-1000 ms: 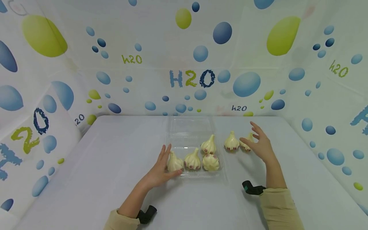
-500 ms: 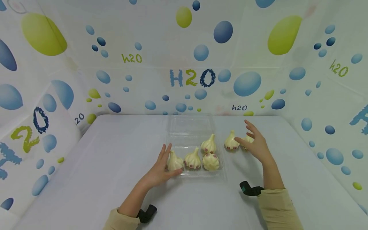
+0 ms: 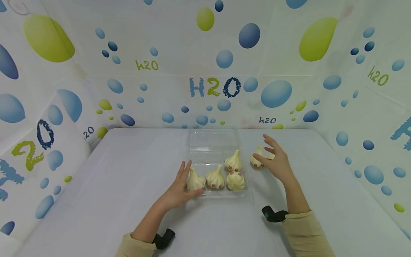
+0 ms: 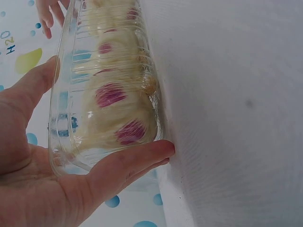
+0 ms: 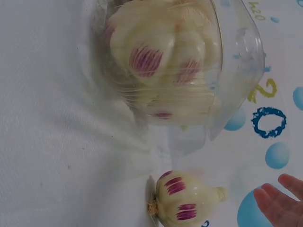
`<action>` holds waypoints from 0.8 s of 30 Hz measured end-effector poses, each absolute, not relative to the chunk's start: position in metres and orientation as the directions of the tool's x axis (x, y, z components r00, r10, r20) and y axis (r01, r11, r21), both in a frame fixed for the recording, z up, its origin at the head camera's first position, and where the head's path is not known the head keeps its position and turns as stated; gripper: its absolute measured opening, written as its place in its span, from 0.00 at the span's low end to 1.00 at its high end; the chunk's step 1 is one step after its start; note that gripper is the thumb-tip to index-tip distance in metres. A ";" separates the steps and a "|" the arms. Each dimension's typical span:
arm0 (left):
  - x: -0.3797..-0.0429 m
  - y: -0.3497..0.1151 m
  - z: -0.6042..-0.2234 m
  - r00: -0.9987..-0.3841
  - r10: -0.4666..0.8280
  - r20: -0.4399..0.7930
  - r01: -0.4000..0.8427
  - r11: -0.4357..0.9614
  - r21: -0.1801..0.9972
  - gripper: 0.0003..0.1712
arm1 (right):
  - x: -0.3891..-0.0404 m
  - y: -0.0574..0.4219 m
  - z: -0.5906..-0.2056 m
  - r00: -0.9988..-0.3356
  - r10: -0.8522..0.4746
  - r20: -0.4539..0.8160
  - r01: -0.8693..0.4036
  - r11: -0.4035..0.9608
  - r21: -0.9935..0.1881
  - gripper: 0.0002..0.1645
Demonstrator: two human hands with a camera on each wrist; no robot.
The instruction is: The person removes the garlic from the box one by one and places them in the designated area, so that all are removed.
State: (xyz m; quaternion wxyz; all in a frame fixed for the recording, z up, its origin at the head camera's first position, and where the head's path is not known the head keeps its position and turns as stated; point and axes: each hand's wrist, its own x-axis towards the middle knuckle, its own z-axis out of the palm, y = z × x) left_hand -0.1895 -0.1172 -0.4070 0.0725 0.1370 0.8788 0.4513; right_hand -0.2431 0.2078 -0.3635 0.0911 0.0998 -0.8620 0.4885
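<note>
A clear plastic container (image 3: 213,142) lies with its lid folded back. Pale garlic bulbs with purple marks sit in its near part: a left one (image 3: 196,181), a middle one (image 3: 215,178), and two at the right, one behind (image 3: 233,162) the other (image 3: 236,181). My left hand (image 3: 178,189) holds the container's near left corner, thumb along the front and fingers along the side. To the right, two more bulbs rest on the table. My right hand (image 3: 277,162) hovers over them with spread fingers, overlapping the nearer bulb (image 3: 257,160) and mostly hiding the other (image 3: 271,156).
The white-covered table (image 3: 138,153) stretches around the container, ending at a backdrop (image 3: 173,100) with blue and green drops and H2O lettering. Black wrist-worn devices sit at the left wrist (image 3: 164,239) and the right wrist (image 3: 273,214).
My right hand has moved left, from beside the farther loose bulb to over the nearer one. My left hand and the container have stayed put.
</note>
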 end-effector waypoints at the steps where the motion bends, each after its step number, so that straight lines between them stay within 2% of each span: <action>1: -0.189 -0.117 -0.407 -0.952 0.307 -0.004 0.175 0.555 0.813 0.57 | -0.243 0.206 -0.364 -0.963 -0.089 0.254 -0.264 0.499 -0.825 0.46; 24: -0.187 -0.118 -0.405 -0.954 0.301 -0.012 0.164 0.552 0.817 0.57 | -0.241 0.174 -0.378 -0.956 -0.183 0.229 -0.290 0.468 -0.835 0.45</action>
